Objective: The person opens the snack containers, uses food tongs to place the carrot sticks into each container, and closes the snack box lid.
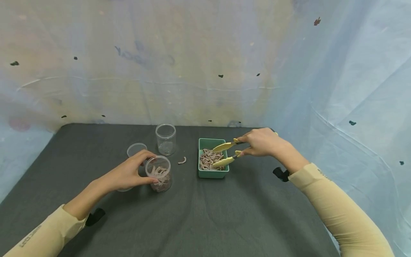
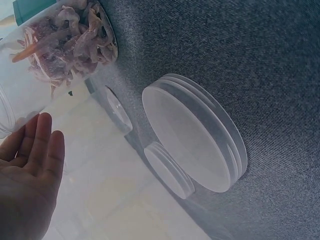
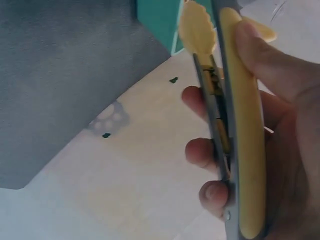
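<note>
Head view: gripping the jar (image 1: 165, 184) with left hand (image 1: 128, 174), holding spread tongs (image 1: 223, 162) over strips (image 1: 208, 159) in the box (image 1: 213, 174) with right hand (image 1: 261, 142) (not clearly pinching any from this angle). Possibly risking dropping strips near the stray (image 1: 182, 161) between jar and box, by squeezing loosely.

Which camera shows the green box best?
The head view: there the green box shows its rim, front and the curly pieces inside. The left wrist view has only a bit, top left; the right wrist view, only part, along the top.
</note>
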{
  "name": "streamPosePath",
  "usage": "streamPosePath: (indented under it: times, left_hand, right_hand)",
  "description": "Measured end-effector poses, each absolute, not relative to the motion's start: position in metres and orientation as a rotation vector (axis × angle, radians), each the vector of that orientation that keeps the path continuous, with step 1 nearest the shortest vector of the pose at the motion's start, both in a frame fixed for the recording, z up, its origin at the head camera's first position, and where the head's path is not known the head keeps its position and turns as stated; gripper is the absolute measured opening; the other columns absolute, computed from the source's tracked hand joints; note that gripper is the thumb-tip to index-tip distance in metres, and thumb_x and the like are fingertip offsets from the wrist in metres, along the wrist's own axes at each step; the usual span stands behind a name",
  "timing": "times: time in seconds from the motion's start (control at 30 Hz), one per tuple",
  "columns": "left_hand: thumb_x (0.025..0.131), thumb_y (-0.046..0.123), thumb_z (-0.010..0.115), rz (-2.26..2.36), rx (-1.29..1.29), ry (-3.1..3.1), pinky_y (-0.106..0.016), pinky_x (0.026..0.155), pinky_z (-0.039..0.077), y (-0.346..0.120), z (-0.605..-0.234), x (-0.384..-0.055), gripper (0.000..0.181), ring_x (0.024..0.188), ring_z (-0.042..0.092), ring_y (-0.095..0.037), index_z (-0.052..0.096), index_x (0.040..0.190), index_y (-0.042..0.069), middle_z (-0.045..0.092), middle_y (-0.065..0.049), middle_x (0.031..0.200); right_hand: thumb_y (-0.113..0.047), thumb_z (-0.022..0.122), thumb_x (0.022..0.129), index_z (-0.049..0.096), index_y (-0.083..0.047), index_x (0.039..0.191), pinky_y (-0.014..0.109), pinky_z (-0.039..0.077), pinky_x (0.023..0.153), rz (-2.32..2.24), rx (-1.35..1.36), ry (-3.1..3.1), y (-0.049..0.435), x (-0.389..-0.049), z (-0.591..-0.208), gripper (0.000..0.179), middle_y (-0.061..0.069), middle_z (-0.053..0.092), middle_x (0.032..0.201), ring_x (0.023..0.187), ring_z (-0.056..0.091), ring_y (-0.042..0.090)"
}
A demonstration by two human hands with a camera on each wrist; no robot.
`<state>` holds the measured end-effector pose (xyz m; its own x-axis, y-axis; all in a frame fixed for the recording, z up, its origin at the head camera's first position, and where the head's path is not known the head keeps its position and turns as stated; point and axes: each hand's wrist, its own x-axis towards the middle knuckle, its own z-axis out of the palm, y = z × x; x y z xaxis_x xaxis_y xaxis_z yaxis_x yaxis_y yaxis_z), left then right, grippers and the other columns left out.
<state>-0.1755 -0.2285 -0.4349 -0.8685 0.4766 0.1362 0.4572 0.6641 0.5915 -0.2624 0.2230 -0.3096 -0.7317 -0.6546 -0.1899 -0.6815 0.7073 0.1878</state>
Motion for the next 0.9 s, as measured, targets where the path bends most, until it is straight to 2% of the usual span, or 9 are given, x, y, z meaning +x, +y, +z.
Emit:
streamPosePath:
  times: [0.37,0.63,0.9]
  left_hand:
    - [0.086,0.056,0.082,0.992,0.802,2.841,-0.058,0.095,0.051,-0.229,-0.434,-0.176,0.079,0.123,0.059,-0.032,0.052,0.144,0.01,0.055,-0.007,0.135]
    - [0.086,0.054,0.083,1.001,0.805,2.842,-0.059,0.095,0.051,-0.229,-0.434,-0.175,0.079,0.123,0.059,-0.032,0.053,0.143,0.01,0.056,-0.008,0.133]
    - [0.086,0.057,0.082,1.002,0.802,2.836,-0.06,0.097,0.051,-0.229,-0.435,-0.176,0.08,0.124,0.058,-0.033,0.053,0.144,0.01,0.056,-0.01,0.134]
  right_hand:
    - [-0.05,0.077,0.092,0.072,-0.017,0.136,0.038,0.057,0.064,0.498,-1.08,2.749,0.203,-0.268,-0.314,0.056,0.007,0.075,0.122,0.091,0.072,0.021]
    - [-0.048,0.078,0.091,0.075,-0.021,0.131,0.035,0.054,0.06,0.462,-1.103,2.753,0.204,-0.268,-0.315,0.048,0.004,0.076,0.118,0.086,0.071,0.019]
    - [-0.043,0.08,0.09,0.077,-0.017,0.127,0.032,0.051,0.054,0.361,-1.225,2.819,0.213,-0.264,-0.315,0.045,0.005,0.078,0.116,0.083,0.073,0.019]
